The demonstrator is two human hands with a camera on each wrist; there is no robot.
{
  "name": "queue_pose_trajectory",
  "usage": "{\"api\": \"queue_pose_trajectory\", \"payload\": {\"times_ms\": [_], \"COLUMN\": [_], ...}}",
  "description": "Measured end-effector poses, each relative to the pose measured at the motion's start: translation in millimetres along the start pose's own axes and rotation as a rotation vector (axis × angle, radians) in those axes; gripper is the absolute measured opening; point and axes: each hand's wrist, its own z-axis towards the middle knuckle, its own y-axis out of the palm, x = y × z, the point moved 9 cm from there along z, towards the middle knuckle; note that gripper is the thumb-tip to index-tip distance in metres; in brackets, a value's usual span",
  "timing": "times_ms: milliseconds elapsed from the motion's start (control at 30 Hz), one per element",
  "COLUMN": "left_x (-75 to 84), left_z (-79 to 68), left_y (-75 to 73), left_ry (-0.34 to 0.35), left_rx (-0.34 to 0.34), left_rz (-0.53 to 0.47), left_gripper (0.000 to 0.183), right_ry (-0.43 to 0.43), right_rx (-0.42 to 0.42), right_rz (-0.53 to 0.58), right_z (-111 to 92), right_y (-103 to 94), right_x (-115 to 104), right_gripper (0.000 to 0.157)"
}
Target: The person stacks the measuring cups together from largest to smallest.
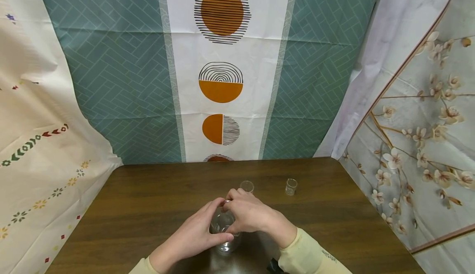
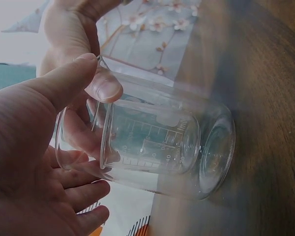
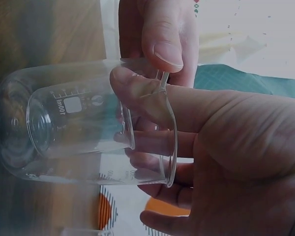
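A small clear glass beaker (image 2: 179, 142), printed with a scale, stands inside a larger clear glass beaker (image 2: 219, 169). My left hand (image 1: 194, 230) holds the larger beaker near its rim, thumb on the near side and fingers around the far side. From above, my right hand (image 1: 250, 212) reaches over that rim. Its thumb and fingers pinch the small beaker near its top, as the right wrist view shows. In the head view both hands cover much of the glass, and the small beaker is hard to make out there.
Beyond my right hand stands a small glass beaker (image 1: 246, 186), partly hidden by the fingers. Another tiny glass beaker (image 1: 291, 186) is farther right on the brown wooden table (image 1: 148, 200). Patterned cloths (image 1: 122, 72) hang behind the table and at its sides.
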Motion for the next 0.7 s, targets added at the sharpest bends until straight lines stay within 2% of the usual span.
{"api": "queue_pose_trajectory", "payload": {"times_ms": [200, 700], "left_x": [1.9, -1.8], "left_z": [0.0, -0.5], "left_y": [-1.1, 0.8], "left_ry": [0.019, 0.004], "left_rx": [0.016, 0.004], "left_rz": [0.004, 0.006], "left_gripper": [0.085, 0.084], "right_ry": [0.003, 0.005], "right_rx": [-0.001, -0.004], "right_rz": [0.0, 0.022], "right_z": [0.6, -0.3], "right_y": [1.3, 1.2], "right_x": [1.6, 1.3], "right_gripper": [0.051, 0.053]}}
